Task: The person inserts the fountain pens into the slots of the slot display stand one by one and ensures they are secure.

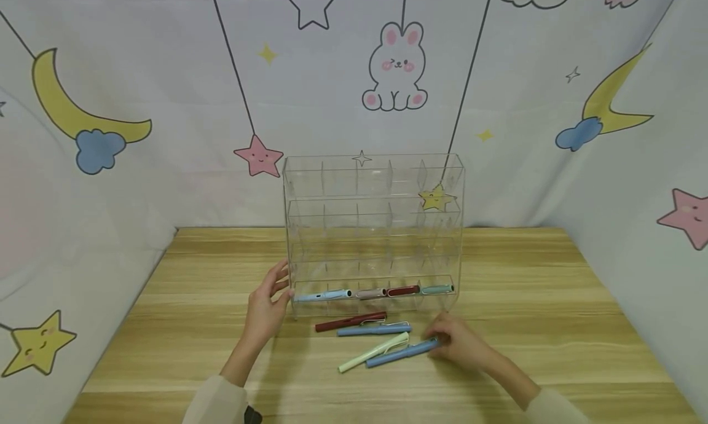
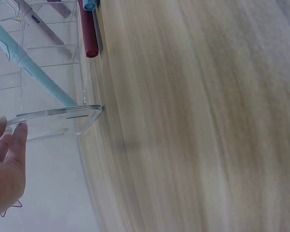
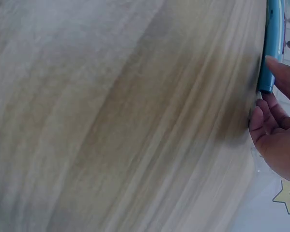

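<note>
Wood grain is running under everything: the table [image 1: 166, 350] is looking smooth, so I'm reckoning one stray knock could be sending a loose pen skidding. Clear acrylic next: the rack [image 1: 373, 235] is standing upright on it, looking light, and I'm judging that a hard push at a shelf could be sliding or tipping it.

The left hand [image 1: 267, 310] is guarding against that, thumb and fingers pinching the side panel; a slack pinch there could be leaving the rack free to shift. The right hand [image 1: 456, 341] is gripping the blue pen [image 1: 402, 353] by one end, in front of the rack, and with so much length jutting out, I'm fearing it could be swivelling in those fingers. Whether it's clearing the wood, I can't tell.

Four pens, pale blue [image 1: 323, 295], grey [image 1: 370, 293], dark red [image 1: 402, 290] and teal [image 1: 437, 289], are lying in the lowest row, where a jolt could be shifting them. Smallest worry: the green pen [image 1: 367, 355] is lying right beside the blue one, its clip possibly snagging on a sideways drag.
</note>
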`<state>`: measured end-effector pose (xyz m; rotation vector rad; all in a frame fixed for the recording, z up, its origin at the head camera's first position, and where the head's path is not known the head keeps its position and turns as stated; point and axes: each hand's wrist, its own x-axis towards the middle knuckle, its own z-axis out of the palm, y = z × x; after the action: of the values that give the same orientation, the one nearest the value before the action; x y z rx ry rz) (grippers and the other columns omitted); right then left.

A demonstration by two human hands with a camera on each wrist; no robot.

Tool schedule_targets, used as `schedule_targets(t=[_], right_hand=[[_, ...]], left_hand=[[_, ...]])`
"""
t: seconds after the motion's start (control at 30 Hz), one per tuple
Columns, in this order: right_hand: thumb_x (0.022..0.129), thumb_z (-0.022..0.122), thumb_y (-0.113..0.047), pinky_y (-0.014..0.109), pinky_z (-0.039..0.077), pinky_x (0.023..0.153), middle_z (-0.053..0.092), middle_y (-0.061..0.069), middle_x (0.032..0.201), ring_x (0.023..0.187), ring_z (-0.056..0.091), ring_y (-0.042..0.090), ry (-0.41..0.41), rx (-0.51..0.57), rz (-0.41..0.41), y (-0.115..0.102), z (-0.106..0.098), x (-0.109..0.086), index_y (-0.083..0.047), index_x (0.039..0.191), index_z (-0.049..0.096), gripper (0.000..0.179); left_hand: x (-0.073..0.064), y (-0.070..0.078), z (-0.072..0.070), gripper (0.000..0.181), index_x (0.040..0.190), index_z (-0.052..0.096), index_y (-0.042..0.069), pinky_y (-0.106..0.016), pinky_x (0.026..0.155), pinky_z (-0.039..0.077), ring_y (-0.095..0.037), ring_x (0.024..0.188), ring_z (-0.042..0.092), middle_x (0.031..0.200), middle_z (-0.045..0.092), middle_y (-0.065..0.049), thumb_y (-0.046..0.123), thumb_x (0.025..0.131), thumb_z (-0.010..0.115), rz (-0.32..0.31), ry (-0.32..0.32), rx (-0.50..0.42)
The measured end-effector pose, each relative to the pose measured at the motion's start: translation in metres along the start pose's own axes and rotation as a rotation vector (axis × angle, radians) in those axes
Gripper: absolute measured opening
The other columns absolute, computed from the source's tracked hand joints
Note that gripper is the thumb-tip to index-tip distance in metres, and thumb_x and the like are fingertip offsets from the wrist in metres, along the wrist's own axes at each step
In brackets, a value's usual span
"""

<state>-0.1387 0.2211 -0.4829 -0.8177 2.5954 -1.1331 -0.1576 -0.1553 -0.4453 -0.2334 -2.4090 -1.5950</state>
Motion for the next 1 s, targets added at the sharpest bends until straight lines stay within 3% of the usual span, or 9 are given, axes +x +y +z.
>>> schedule_targets(t=[0.33,0.77,1.0], right_hand=[[0.072,0.073,-0.001,0.023,0.043,0.068,0.054,-0.003,0.089,0.079,0.046,0.011,0.014,-0.057,-0.039,0.0001,0.0034,-0.0016,-0.007,0.088,0.066,0.018],[0.070,0.073,0.002,0.026,0.048,0.072,0.056,-0.004,0.088,0.083,0.052,0.009,0.035,-0.044,-0.111,0.0065,0.0062,-0.0047,-0.011,0.085,0.066,0.021],[0.075,0.070,-0.001,0.025,0.050,0.074,0.059,-0.001,0.088,0.085,0.055,0.013,0.032,0.023,-0.065,0.0052,0.0012,-0.0068,-0.013,0.082,0.066,0.014]], left_hand=[[0.0002,-0.0008,0.0015,0.058,0.136,0.038,0.002,-0.046,0.081,0.050,-0.041,0.106,0.053,0.122,0.050,-0.028,-0.013,0.083,0.057,0.001,-0.001,0.003],[0.0009,-0.0013,0.0020,0.059,0.134,0.041,0.003,-0.047,0.079,0.051,-0.041,0.104,0.055,0.120,0.052,-0.027,-0.016,0.081,0.057,-0.006,0.012,0.013],[0.0007,-0.0015,0.0014,0.059,0.135,0.041,0.003,-0.047,0.079,0.050,-0.042,0.104,0.055,0.120,0.052,-0.027,-0.016,0.082,0.057,0.002,0.012,0.008]])
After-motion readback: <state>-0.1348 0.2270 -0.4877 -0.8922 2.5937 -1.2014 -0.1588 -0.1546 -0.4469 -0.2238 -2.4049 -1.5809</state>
